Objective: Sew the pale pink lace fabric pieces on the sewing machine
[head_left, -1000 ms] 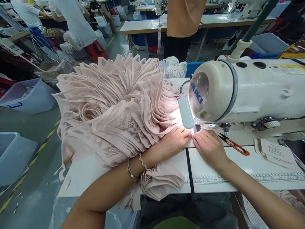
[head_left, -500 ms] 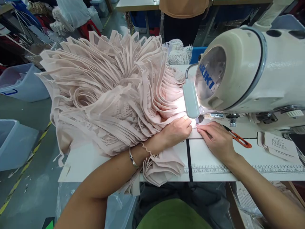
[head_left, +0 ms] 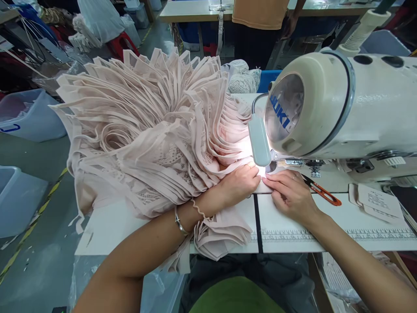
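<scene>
A large gathered pile of pale pink lace-trimmed fabric [head_left: 156,126] covers the left of the white sewing table [head_left: 289,234]. My left hand [head_left: 240,184] is closed on the pink fabric edge beside the needle area of the white sewing machine [head_left: 329,104]. Close to its right, my right hand [head_left: 288,189] has its fingertips pressed together on the fabric's end below the lamp [head_left: 259,141]. The needle is hidden behind the lamp. Orange-handled snips [head_left: 325,195] lie beside my right hand, their blades partly behind it.
White labels [head_left: 379,202] lie at the right of the table. A ruler strip [head_left: 365,235] runs along the front edge. Plastic bins [head_left: 31,115] stand on the floor at left. Beyond the machine, a person in an orange top [head_left: 259,14] stands by another table.
My right hand has shifted slightly left, nearer my left hand, its fingers laid flatter on the fabric. The view has tilted a little, and the person behind now shows a hand.
</scene>
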Available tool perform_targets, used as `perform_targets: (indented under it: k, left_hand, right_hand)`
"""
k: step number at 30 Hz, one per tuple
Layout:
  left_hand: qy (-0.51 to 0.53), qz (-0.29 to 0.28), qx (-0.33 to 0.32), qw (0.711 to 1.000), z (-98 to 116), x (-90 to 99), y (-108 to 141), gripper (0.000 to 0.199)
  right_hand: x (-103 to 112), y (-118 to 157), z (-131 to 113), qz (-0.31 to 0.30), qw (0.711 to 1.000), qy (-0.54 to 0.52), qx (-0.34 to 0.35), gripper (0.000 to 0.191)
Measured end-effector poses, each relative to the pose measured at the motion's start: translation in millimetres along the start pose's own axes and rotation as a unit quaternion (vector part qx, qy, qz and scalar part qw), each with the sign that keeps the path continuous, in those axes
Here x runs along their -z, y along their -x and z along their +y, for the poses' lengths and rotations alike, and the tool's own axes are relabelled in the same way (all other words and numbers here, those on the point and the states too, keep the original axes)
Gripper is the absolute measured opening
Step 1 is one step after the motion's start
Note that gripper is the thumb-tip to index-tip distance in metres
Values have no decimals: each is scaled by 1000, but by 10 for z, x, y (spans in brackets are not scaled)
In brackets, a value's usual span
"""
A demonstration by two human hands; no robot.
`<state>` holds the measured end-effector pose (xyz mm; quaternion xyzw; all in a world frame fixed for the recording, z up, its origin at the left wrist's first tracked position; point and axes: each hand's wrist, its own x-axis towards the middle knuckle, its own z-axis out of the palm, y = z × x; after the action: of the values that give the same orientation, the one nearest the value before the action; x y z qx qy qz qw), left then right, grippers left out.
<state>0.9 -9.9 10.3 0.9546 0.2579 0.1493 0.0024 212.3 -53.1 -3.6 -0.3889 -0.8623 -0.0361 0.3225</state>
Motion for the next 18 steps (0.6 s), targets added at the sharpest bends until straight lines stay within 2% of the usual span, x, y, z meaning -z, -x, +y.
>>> perform_targets:
  k: [6, 13, 18]
  left_hand:
    - [59, 15, 43, 997, -12, -88, 101, 23]
    - [79, 1, 29, 996, -33, -43, 113, 26]
    - [79, -4, 26, 997, -54, -66, 106, 23]
  right_hand:
    - [-22, -37, 8, 14, 998, 45, -44, 33]
    - [-1, -12, -12, -1, 996, 61, -70, 36]
    - [-11, -11, -25, 10, 995, 86, -55, 33]
